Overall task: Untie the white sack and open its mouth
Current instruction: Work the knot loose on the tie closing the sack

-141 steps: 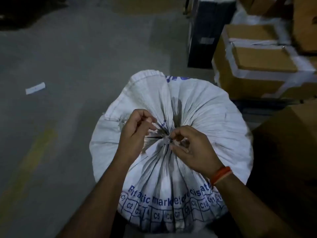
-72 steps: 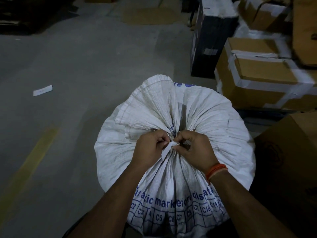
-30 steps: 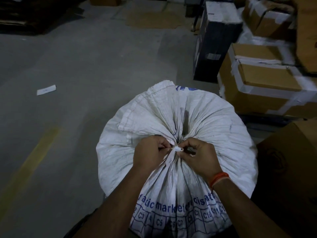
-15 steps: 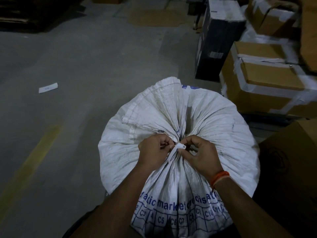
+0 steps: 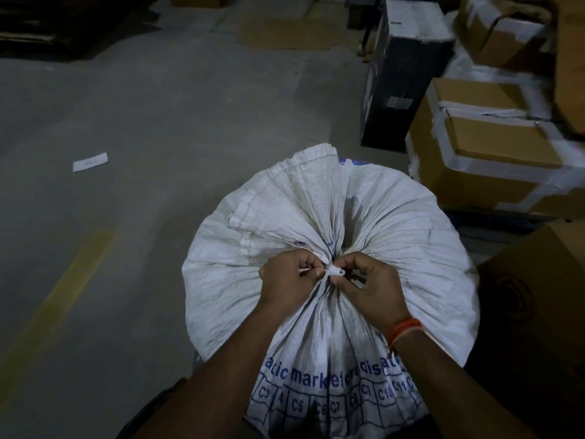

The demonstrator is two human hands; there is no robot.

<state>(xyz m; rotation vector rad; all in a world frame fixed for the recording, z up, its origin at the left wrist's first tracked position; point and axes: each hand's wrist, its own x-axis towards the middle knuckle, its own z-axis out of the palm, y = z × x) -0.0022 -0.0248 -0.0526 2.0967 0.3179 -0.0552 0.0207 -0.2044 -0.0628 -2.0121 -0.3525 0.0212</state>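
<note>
A full white woven sack (image 5: 411, 236) with blue print stands on the floor right below me, its mouth gathered into tight pleats at the centre. A small white tie (image 5: 335, 272) binds the gathered neck. My left hand (image 5: 286, 278) pinches a thin strand of the tie from the left. From the right, my right hand (image 5: 373, 288), with an orange thread on the wrist, pinches the tie's knot. Both hands touch the neck; the mouth is closed.
Taped cardboard boxes (image 5: 493, 153) and a tall black box (image 5: 402, 71) stand close on the right, another brown box (image 5: 538, 296) beside the sack. Grey concrete floor (image 5: 158, 122) spreads to the left, with a paper slip (image 5: 90, 161) and a yellow line (image 5: 60, 289).
Both hands stay at the sack's neck, working the white tie with small finger movements. The knot now shows more clearly between the fingers. The sack's mouth remains gathered.
</note>
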